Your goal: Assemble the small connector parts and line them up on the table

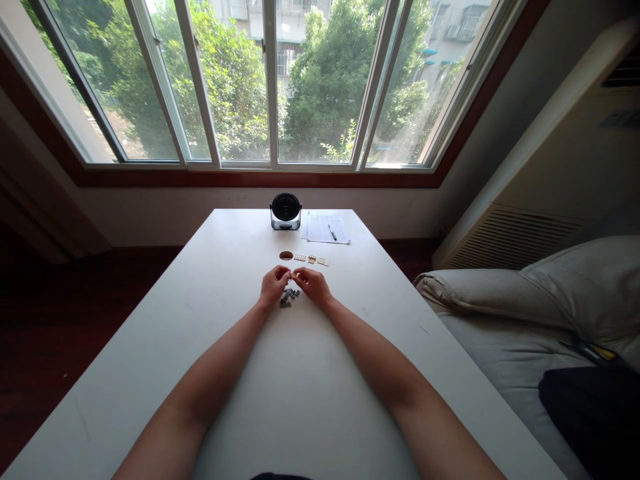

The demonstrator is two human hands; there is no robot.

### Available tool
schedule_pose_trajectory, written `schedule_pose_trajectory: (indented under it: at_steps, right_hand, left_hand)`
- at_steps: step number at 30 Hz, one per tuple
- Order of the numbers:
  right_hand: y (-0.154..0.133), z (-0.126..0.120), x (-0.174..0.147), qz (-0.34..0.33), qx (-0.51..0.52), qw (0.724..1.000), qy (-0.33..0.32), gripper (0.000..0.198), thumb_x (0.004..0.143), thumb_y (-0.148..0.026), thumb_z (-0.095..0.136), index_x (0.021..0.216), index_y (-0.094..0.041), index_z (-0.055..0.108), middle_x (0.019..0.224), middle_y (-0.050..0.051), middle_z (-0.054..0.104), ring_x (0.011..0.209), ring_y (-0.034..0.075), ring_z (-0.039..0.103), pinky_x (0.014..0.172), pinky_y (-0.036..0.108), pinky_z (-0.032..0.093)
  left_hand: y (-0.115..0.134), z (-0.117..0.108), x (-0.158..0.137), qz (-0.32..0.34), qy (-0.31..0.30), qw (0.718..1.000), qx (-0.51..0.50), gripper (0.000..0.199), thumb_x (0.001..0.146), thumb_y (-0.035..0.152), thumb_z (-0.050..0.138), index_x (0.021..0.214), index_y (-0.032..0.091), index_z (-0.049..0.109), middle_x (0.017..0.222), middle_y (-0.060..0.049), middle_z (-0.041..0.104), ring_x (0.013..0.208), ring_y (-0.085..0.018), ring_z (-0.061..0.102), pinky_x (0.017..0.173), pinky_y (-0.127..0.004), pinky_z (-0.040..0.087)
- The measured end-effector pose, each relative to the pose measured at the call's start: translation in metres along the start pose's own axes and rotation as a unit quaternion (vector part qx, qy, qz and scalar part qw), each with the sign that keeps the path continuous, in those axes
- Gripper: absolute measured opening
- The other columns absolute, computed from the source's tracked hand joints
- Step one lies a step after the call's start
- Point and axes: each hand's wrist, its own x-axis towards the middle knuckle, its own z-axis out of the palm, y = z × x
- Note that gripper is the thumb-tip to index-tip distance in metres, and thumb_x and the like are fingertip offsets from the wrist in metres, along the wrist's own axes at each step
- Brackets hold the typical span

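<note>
Your bare forearms [210, 373] reach toward the white table's [300, 400] far edge. Your left hand [275, 285] and right hand [312, 285] nearly meet, fingers [284, 271] pinched narrowly around a tiny pale piece [292, 275]. Small dark-grey angular pieces [289, 294] lie just nearside; flat beige pieces [312, 258], farside.

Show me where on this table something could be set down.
The white table is bare outside each forearm to its side edges, and between the forearms nearer than the gray pieces. Crowding centers on the left hand and right hand, gray pieces near them, beige pieces and papers beyond.
</note>
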Motion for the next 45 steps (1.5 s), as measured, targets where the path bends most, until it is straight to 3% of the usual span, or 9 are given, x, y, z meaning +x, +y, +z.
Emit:
schedule_pose_trajectory:
  at_steps: [20, 37, 45]
  right_hand:
    - [-0.0029, -0.003, -0.0003, 0.026, -0.026, 0.999, -0.012, 0.027, 0.093, -0.046, 0.056, 0.099, -0.024, 0.07, 0.072, 0.0, 0.068, 0.063, 0.015, 0.058, 0.066, 0.025, 0.044]
    - [-0.0008, -0.0051, 0.0007, 0.068, 0.028, 0.997, -0.025, 0.031, 0.095, -0.043, 0.052, 0.078, -0.021, 0.066, 0.067, 0.0, 0.069, 0.058, 0.013, 0.058, 0.062, 0.024, 0.043]
    - [-0.0032, -0.0038, 0.0, 0.06, 0.027, 0.998, 0.004, 0.024, 0.089, -0.045, 0.059, 0.095, -0.022, 0.066, 0.07, 0.0, 0.067, 0.06, 0.014, 0.058, 0.061, 0.026, 0.045]
  left_hand:
    - [0.0075, -0.0002, -0.0018, -0.019, -0.009, 1.0, -0.01, 0.027, 0.082, 0.045, 0.065, 0.091, 0.02, 0.067, 0.081, -0.004, 0.067, 0.073, -0.017, 0.064, 0.066, -0.031, 0.055]
    - [0.0069, 0.0017, -0.0022, -0.021, -0.002, 1.0, -0.001, 0.025, 0.08, 0.044, 0.068, 0.088, 0.02, 0.067, 0.082, -0.004, 0.067, 0.07, -0.016, 0.066, 0.066, -0.032, 0.056]
    - [0.0036, 0.0009, -0.0014, -0.016, 0.005, 1.0, -0.002, 0.025, 0.08, 0.044, 0.068, 0.088, 0.02, 0.066, 0.079, -0.004, 0.065, 0.07, -0.016, 0.065, 0.065, -0.032, 0.056]
